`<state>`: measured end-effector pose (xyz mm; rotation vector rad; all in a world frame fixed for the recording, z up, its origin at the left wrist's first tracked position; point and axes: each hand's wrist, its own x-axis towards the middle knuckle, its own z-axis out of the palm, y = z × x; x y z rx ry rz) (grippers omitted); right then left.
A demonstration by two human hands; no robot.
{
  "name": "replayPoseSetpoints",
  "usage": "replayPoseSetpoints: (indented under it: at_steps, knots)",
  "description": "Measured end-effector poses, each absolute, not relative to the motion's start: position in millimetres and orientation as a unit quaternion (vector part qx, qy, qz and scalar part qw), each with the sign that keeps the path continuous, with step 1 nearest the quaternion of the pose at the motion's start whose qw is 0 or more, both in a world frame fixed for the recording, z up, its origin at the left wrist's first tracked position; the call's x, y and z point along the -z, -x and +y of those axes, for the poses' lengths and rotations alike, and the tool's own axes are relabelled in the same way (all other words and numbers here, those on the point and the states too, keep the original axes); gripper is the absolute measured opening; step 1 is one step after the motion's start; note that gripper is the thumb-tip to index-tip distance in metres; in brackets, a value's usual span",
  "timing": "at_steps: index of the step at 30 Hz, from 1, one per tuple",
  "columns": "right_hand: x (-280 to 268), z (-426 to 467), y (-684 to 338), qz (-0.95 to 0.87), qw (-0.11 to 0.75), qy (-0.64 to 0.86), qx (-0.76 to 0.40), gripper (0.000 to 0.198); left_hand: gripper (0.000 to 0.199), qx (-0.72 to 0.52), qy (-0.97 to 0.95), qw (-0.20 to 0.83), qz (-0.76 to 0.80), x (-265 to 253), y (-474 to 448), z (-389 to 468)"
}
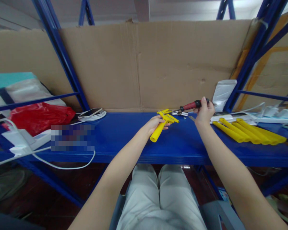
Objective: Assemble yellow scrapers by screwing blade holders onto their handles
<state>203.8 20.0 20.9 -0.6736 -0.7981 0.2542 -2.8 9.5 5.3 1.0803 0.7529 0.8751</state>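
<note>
My left hand (pixel 154 123) is clamped on the yellow tool (pixel 159 129) above the blue shelf (pixel 122 135); right hand (pixel 204 112) grips the screwdriver (pixel 190 106), tip at tool. Yellow handles (pixel 252 131) right, red bag (pixel 42 116) left, cardboard (pixel 105 67) behind.

A yellow tool (pixel 158 130) slants in your left hand (pixel 154 124), round handle end toward you, broad head away. A red-and-black screwdriver (pixel 190 106), gripped in your right hand (pixel 204 112), angles slightly down, shaft reaching that head.
</note>
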Motion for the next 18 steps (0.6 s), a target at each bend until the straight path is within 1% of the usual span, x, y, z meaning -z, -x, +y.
replayPoseSetpoints:
  at_steps: [5,10,18]
  knots:
    - [-20,21,-205,-0.397,0.85,0.325,-0.117,0.039,0.052,-0.389,-0.491,0.697,0.349,-8,2,5]
    - [-23,17,-206,-0.41,0.844,0.33,-0.099,0.036,0.056,-0.406,-0.496,0.675,0.365,-8,2,4]
    - [-28,-4,-201,-0.464,0.817,0.328,-0.098,0.012,0.055,-0.451,-0.503,0.622,0.397,-8,1,3]
